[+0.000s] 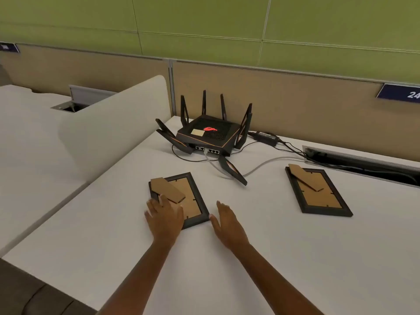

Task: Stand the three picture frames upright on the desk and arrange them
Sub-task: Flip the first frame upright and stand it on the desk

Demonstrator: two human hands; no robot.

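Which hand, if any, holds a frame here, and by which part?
Neither grips one. The left hand lies flat on the near frame's near left corner; the right hand is open on the desk beside its right corner.

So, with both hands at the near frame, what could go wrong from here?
1. The left hand lies on the near frame by its raised cardboard stand; pressing there may bend it.
2. A router antenna and grey cable lie just behind; a frame stood there could catch them.
3. Only two frames show, counting the right frame; the third is not visible.
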